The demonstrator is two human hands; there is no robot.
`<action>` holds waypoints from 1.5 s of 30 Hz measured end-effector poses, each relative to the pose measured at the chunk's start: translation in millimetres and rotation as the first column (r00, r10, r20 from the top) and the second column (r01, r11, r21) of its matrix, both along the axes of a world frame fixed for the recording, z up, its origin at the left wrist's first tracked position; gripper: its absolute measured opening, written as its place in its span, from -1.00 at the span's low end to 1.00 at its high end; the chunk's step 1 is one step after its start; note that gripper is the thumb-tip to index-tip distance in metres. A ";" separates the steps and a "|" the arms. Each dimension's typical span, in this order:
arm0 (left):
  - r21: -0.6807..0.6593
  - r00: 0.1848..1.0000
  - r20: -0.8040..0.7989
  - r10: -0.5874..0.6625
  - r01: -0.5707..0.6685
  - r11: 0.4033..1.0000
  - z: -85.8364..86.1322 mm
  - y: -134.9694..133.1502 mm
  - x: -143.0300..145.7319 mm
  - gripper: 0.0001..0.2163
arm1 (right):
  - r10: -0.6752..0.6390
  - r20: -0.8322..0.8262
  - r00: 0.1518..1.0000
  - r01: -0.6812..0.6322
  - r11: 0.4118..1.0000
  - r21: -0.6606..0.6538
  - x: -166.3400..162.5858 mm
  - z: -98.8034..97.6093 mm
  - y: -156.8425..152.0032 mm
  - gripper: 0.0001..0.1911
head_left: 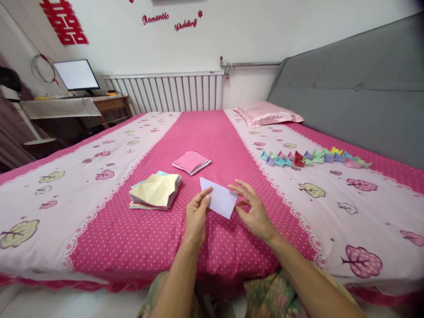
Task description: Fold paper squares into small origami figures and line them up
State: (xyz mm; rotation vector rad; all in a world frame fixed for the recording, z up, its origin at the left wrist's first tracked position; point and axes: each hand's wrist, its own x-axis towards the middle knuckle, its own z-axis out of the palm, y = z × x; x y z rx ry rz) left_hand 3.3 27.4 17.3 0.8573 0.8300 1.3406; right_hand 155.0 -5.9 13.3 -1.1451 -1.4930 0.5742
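Left hand [196,214]: fingers pinch a pale lilac, four-sided piece of paper [221,199] by its left part, tilted over the pink polka-dot bedspread [132,247]. Right hand [255,212]: curled fingers at the paper's right edge; cannot tell if gripping. Beyond, leftward: yellow-topped stack of creased paper [155,190], near a smaller pink-topped paper stack [191,161]. Far right: multicoloured row of small folded paper shapes [313,158].
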 end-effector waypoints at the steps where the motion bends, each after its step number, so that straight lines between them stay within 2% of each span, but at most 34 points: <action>1: -0.009 1.000 0.020 -0.014 0.014 1.000 -0.2 0.1 0.0 -0.69 | 0.025 0.005 1.000 -0.025 1.000 0.002 -0.1 -0.4 0.0 -0.58; 6: -0.020 0.996 0.037 -0.085 0.086 0.996 -1.1 -0.4 0.8 -0.73 | 0.070 0.010 0.997 -0.070 0.997 0.008 0.3 -3.4 1.3 -0.71; 13: -0.023 0.985 0.043 -0.164 0.166 0.986 -2.3 -0.8 0.9 -0.74 | 0.056 0.044 0.997 -0.055 0.998 -0.035 2.2 -3.4 2.8 -0.74; 19: -0.020 0.975 0.061 -0.213 0.215 0.976 2.6 -3.1 0.9 -0.71 | 0.059 -0.065 0.996 -0.066 0.990 -0.125 2.9 -0.6 3.7 -0.86; 25: -0.037 0.975 0.065 -0.211 0.214 0.976 5.4 -4.3 1.2 -0.72 | 0.015 -0.100 0.995 -0.027 0.992 -0.126 3.4 0.1 4.2 -0.82; 28: -0.042 0.976 0.089 -0.199 0.204 0.978 4.2 -3.5 1.6 -0.73 | 0.037 -0.074 0.997 -0.043 0.995 -0.087 4.5 -1.9 3.9 -0.85; 30: -0.045 0.971 0.105 -0.215 0.220 0.974 3.6 -3.3 1.9 -0.72 | 0.029 0.019 0.999 -0.028 0.999 -0.026 4.6 -2.4 2.9 -0.82; 34: -0.041 0.949 0.133 -0.286 0.293 0.955 3.1 -4.9 2.6 -0.70 | -0.108 0.249 0.963 0.073 0.987 0.146 4.2 -0.8 1.1 -0.77; 37: -0.048 0.936 0.155 -0.317 0.327 0.944 3.1 -6.5 3.3 -0.71 | -0.192 0.335 0.923 0.108 0.961 0.253 5.3 0.3 1.9 -0.79; 41: -0.057 0.930 0.151 -0.336 0.347 0.936 3.0 -7.2 3.2 -0.74 | -0.195 0.393 0.899 0.081 0.954 0.289 8.1 -1.2 5.0 -0.83; 45: -0.056 0.931 0.105 -0.351 0.358 0.932 2.7 -7.2 2.1 -0.73 | -0.150 0.396 0.906 0.046 0.965 0.259 8.2 -3.2 6.4 -0.88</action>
